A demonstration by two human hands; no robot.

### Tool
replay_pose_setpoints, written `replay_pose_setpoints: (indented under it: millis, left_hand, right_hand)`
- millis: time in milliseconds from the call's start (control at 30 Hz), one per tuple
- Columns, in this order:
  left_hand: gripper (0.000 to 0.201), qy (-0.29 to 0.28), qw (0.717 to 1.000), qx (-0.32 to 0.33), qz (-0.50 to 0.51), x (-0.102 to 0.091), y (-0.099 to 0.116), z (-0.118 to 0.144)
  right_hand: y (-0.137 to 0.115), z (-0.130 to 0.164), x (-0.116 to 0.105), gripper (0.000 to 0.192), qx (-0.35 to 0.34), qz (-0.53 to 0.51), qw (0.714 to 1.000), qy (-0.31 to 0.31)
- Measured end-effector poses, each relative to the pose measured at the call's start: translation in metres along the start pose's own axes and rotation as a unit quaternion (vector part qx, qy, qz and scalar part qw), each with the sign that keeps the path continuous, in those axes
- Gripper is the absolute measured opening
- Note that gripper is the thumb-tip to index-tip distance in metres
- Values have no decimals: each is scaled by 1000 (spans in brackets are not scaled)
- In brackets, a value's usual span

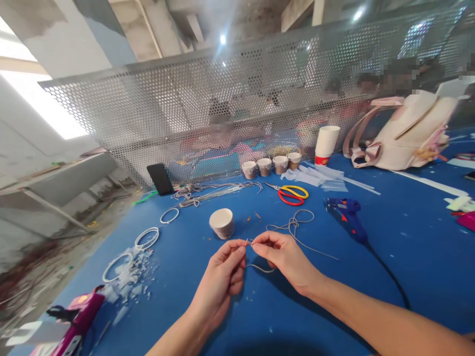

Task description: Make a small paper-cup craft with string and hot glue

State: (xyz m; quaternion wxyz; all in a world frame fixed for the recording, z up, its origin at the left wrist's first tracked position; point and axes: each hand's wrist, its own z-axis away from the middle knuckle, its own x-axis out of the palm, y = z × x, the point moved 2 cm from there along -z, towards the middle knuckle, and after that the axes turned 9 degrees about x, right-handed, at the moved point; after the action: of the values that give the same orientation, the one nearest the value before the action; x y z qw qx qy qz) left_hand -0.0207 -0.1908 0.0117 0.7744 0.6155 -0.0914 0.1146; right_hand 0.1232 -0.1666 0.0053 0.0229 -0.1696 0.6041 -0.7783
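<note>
My left hand (pixel 222 277) and my right hand (pixel 284 257) meet over the blue table (pixel 260 316), each pinching the same thin grey cord (pixel 293 225) between thumb and forefinger. A short loop of the cord hangs below my fingers; the rest trails to the right and coils behind my right hand. An upturned paper cup (pixel 221 223) stands just beyond my left hand.
Red-and-yellow scissors (pixel 291 194) and a blue glue gun (pixel 347 215) with a black lead lie ahead right. Wire rings (pixel 146 237) and plastic scraps lie left, a pink glue gun (pixel 79 316) at the near left. Cups, a phone, a bag and a perforated screen stand behind, with people beyond.
</note>
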Motion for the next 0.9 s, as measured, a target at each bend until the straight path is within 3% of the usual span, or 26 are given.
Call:
replay_pose_setpoints:
  millis: [300,900]
  left_hand:
    - [33,2,1000,25,-7,6,-5,2]
    - [37,21,997,78,-22,4,-8,0]
  right_hand:
    - [7,0,6,23,30,-19,999,-12]
    - [9,-2,6,26,27,-25,999,-13]
